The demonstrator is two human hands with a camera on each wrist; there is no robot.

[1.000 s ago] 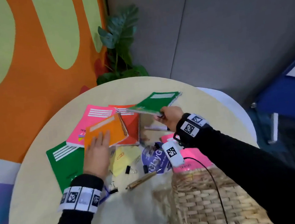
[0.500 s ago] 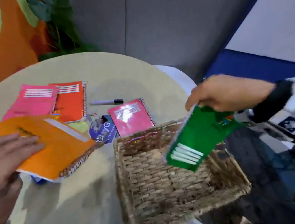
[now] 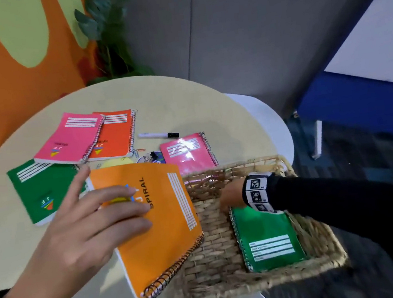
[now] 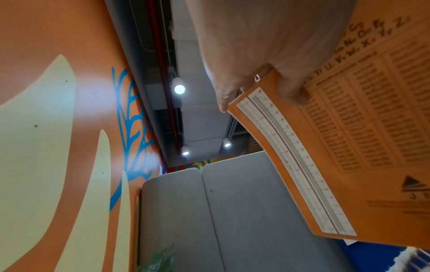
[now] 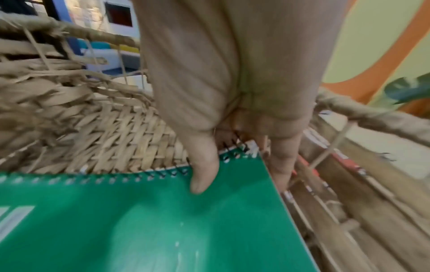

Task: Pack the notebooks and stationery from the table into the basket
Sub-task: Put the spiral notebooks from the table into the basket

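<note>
My right hand point(image 3: 230, 198) is down inside the woven basket point(image 3: 260, 284) and pinches the spiral corner of a green notebook point(image 3: 266, 237) that lies nearly flat on the bottom. In the right wrist view the thumb point(image 5: 204, 171) presses on the green notebook point(image 5: 163, 220) while the fingers reach under its edge, next to the basket wall point(image 5: 104, 132). My left hand point(image 3: 114, 218) holds an orange spiral notebook point(image 3: 160, 219) in the air beside the basket's left rim, fingers spread on the cover. The thumb point(image 4: 291, 88) presses on the back of the orange notebook point(image 4: 349, 147).
On the round table point(image 3: 183, 95) lie a pink notebook point(image 3: 70, 138), a red-orange notebook point(image 3: 115, 137), a green notebook point(image 3: 42, 188), a small pink notebook point(image 3: 188, 153), a white marker point(image 3: 158, 135), a yellow note point(image 3: 116, 162) and paper clips point(image 3: 137, 152). A plant point(image 3: 108, 35) stands behind.
My right hand has lowered the green notebook from above the rim down into the basket. My left hand has carried the orange notebook rightward, close to the basket.
</note>
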